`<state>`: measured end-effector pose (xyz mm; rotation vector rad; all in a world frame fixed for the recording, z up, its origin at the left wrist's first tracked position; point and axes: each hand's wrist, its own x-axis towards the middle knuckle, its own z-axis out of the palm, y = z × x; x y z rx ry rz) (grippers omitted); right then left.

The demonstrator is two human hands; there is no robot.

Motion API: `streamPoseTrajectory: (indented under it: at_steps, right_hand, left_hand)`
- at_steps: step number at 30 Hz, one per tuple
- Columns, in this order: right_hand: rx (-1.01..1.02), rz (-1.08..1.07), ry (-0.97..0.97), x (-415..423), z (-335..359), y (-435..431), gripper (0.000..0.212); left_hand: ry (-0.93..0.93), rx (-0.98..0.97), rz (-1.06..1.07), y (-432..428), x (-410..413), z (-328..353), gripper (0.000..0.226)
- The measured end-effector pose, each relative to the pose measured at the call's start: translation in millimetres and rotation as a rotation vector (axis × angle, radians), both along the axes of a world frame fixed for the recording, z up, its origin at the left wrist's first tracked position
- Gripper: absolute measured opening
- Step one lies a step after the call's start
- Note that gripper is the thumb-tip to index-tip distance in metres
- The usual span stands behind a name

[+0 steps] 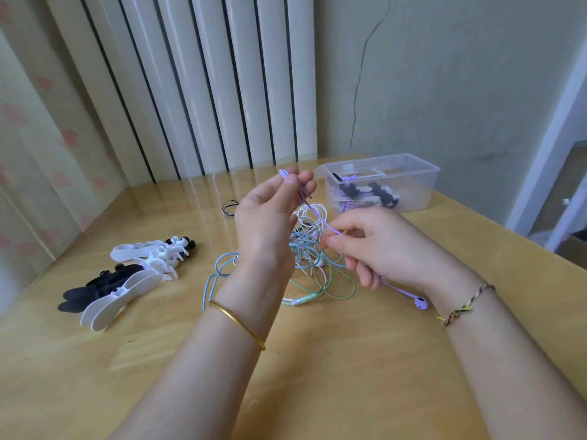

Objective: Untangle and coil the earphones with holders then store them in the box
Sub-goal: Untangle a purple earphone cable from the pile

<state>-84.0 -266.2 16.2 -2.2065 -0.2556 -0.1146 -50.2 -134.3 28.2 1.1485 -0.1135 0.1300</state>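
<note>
L hand (270, 214) raised, fingers up, pinching purple earphone cable (323, 221); R hand (374, 246) lower, pinching same cable. Hands apart, above cable tangle (309, 260). Box (413, 182) at 1 o'clock.

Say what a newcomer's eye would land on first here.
The left hand and right hand each pinch a purple earphone cord, held above a tangle of blue, green and white cords on the table. White and black holders lie to the left. A clear box stands at the far right.
</note>
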Motion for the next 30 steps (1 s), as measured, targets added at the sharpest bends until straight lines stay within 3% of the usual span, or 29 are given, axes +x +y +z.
streamPoseTrajectory:
  at_steps: [4, 8, 12, 14, 16, 18, 21, 27, 30]
  right_hand:
    - [-0.004, 0.025, 0.017, -2.4, 1.2, -1.4, 0.016]
    - [0.025, -0.068, -0.136, -0.3, 5.0, -3.9, 0.018]
    - [0.118, -0.233, -0.256, 7.8, 3.0, -17.2, 0.017]
    - [0.124, -0.237, -0.24, 9.5, 1.1, -21.2, 0.015]
    - [0.163, -0.229, -0.173, 9.7, -0.9, -23.9, 0.022]
    - [0.176, -0.242, -0.107, 10.5, -2.3, -25.9, 0.03]
    - [0.184, -0.292, -0.039, 14.6, -5.4, -29.6, 0.024]
    - [-0.39, -0.622, 0.195, 22.8, -16.5, -50.8, 0.033]
    - [-0.527, -0.735, 0.305, 20.8, -12.9, -53.2, 0.031]
  left_hand:
    - [-0.298, 0.378, 0.26, -0.4, 6.3, -11.5, 0.015]
    - [-0.492, 0.964, 0.237, 2.4, 12.2, -24.3, 0.013]
    - [-0.556, 1.193, 0.079, 7.4, 14.3, -18.8, 0.03]
    - [-0.583, 1.328, 0.185, 7.8, 15.9, -19.2, 0.022]
    - [-0.539, 1.327, 0.31, 10.7, 18.8, -19.3, 0.019]
    - [-0.472, 1.199, 0.386, 16.2, 22.2, -17.2, 0.021]
    - [-0.424, 1.013, 0.453, 22.5, 24.5, -9.8, 0.022]
    - [-0.458, 0.835, 0.659, 29.3, 19.1, 6.6, 0.02]
    - [-0.448, 0.8, 0.669, 34.3, 19.3, 11.7, 0.018]
